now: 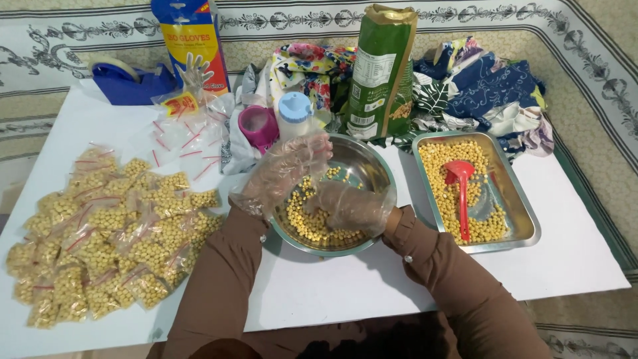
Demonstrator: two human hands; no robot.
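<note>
Right hand (349,205) clenched on yellow beans (312,226) in steel bowl (379,173); left hand (286,169) released above. Many filled bags (113,233) left; tray (525,219) right half-full.

A home, judging by the patterned carpet (598,133) and floral cloths (478,86) around a low white table (319,286).
</note>
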